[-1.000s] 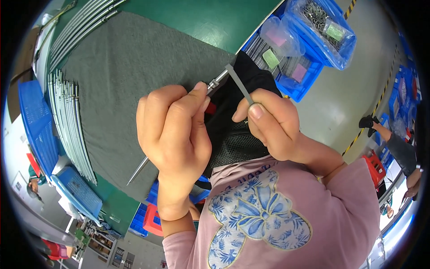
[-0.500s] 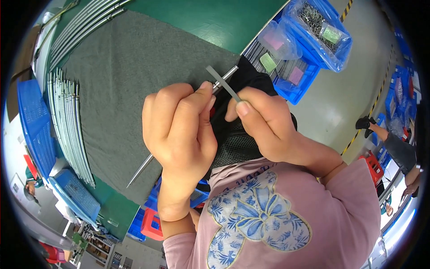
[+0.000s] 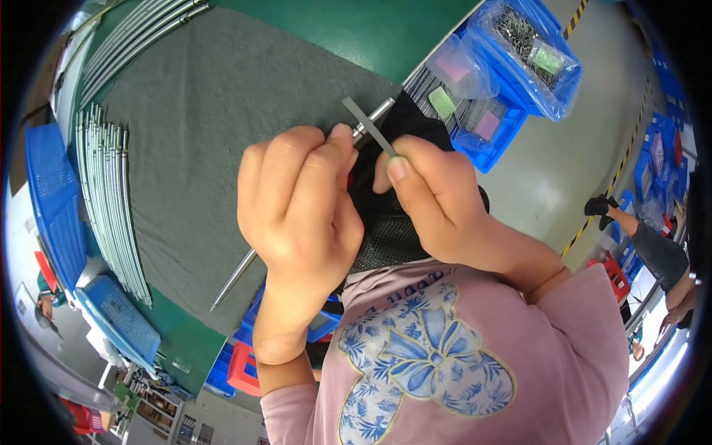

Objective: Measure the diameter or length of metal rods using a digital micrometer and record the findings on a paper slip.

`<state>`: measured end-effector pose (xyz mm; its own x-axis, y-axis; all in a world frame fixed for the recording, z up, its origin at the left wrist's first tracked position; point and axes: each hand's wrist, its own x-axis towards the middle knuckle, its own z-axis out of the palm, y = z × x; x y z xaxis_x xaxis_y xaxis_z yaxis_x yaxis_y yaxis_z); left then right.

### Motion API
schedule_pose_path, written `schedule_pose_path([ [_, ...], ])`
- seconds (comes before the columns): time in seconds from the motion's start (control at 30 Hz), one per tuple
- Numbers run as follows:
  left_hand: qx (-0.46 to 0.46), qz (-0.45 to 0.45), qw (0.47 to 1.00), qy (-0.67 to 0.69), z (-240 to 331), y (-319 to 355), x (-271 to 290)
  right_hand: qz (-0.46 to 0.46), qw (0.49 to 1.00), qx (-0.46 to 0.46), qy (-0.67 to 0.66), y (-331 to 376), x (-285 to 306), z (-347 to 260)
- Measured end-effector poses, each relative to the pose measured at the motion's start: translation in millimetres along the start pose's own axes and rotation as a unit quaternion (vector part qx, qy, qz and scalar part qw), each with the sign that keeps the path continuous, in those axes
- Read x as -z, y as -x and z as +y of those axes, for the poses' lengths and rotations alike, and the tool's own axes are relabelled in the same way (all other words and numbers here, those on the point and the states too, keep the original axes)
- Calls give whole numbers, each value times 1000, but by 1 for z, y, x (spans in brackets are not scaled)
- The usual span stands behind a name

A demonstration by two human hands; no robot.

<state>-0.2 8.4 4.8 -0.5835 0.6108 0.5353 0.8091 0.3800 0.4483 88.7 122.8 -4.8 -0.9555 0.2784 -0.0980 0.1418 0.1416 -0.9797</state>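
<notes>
A slim, shiny metal rod [image 3: 234, 279] runs slantwise through my left hand [image 3: 298, 200], which is closed around it. Its tapered lower end shows past the wrist, and its thicker end sticks out beyond my thumb and forefinger. Between thumb and forefinger, my right hand [image 3: 437, 194] pinches a flat grey bar [image 3: 368, 124], perhaps a file. The bar crosses over the rod near the rod's thick end and appears to lie against it. My left fingers hide the middle of the rod.
A dark grey cloth [image 3: 200, 141] covers the green table [image 3: 348, 37]. Several metal rods [image 3: 111, 200] lie at the left beside blue baskets [image 3: 53, 200], with more rods [image 3: 141, 44] at the far left. On the right, a blue bin [image 3: 552, 93] holds small metal parts.
The grey bar has shifted slightly up along the rod's thick end, with my right hand moving along. My left hand still grips the rod, nearly in place.
</notes>
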Motion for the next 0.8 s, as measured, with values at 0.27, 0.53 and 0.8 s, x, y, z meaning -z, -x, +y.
schedule_pose_path([
  [0.27,2,4,1000,0,2,2,-1,-42,988,-127,-74,-4,9,-16],
  [0.53,3,7,1000,1,3,1,-1,126,986,62,-87,19,21,40],
  [0.8,37,-7,999,13,2,1,1,200,938,-26,-283,-7,-6,49],
])
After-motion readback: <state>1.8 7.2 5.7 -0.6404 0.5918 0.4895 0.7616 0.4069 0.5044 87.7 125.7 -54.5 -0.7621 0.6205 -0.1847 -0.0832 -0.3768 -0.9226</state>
